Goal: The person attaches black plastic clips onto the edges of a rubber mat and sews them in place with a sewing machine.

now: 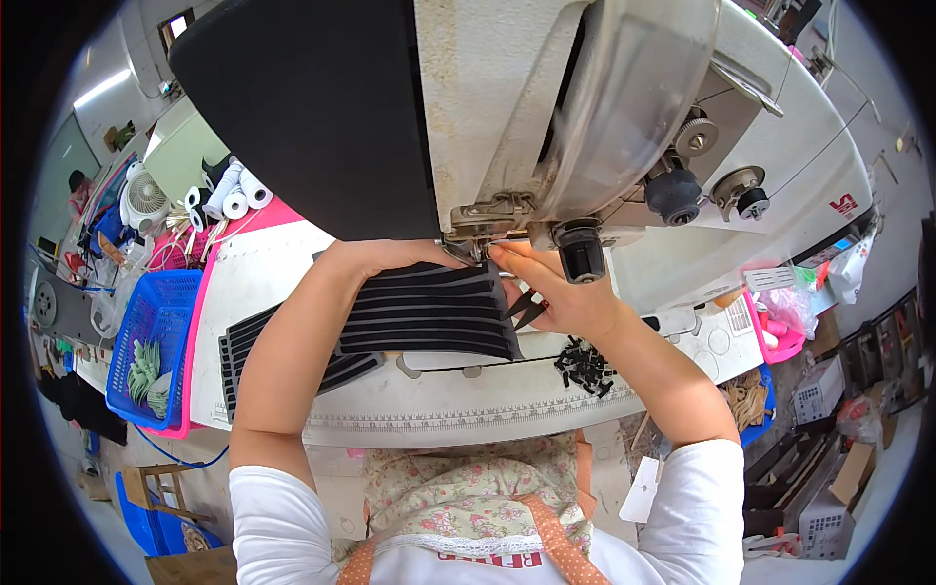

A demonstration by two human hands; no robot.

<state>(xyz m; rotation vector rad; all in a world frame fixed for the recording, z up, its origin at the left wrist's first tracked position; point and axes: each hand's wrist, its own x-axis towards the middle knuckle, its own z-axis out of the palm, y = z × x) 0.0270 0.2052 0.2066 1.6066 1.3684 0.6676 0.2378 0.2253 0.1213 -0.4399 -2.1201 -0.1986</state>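
Note:
A black fabric panel with raised parallel strips [419,317] lies on the sewing machine bed, its far edge at the presser foot [480,249]. My left hand [395,255] rests flat on the panel's far edge, fingers stretched toward the foot and partly hidden by the machine head. Right of the needle, my right hand [570,292] has its index finger at the foot. Small dark thread snips [527,309] are held in that same hand, blades pointing left. Another black striped piece [353,370] shows beneath the panel and my left forearm.
The white machine head [643,97] looms over both hands. Small black scraps [583,369] lie heaped near my right wrist. A blue basket [185,336] with pale green bundles stands left, below white thread cones [234,203]. A printed ruler [439,417] follows the table's near edge.

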